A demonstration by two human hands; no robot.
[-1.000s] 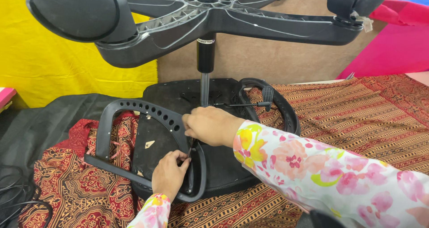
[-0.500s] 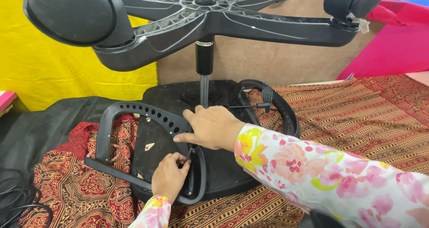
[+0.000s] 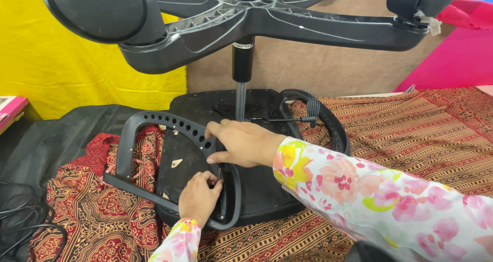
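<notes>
A black office chair lies upside down on a patterned cloth, its seat underside [image 3: 267, 190] facing up. My right hand [image 3: 241, 141] lies across the perforated black armrest [image 3: 154, 120], with fingers over the top and thumb under it. Just below, my left hand [image 3: 199, 195] is closed around a thin dark tool or bolt [image 3: 220, 172] at the armrest's bracket. What the tip touches is hidden by my fingers. The second armrest [image 3: 335, 131] curves along the seat's right side.
The star base [image 3: 308, 28] with casters [image 3: 97, 10] hangs overhead on the gas cylinder [image 3: 241, 61]. A lever rod [image 3: 287, 119] crosses the seat. A brown board and yellow cloth [image 3: 61, 72] stand behind. Black cables [image 3: 20, 226] lie at the left, and pink fabric [image 3: 457, 56] at the right.
My right hand's fingers have stretched slightly further left along the armrest. My left hand stays at the same spot under it. The chair has not shifted.
</notes>
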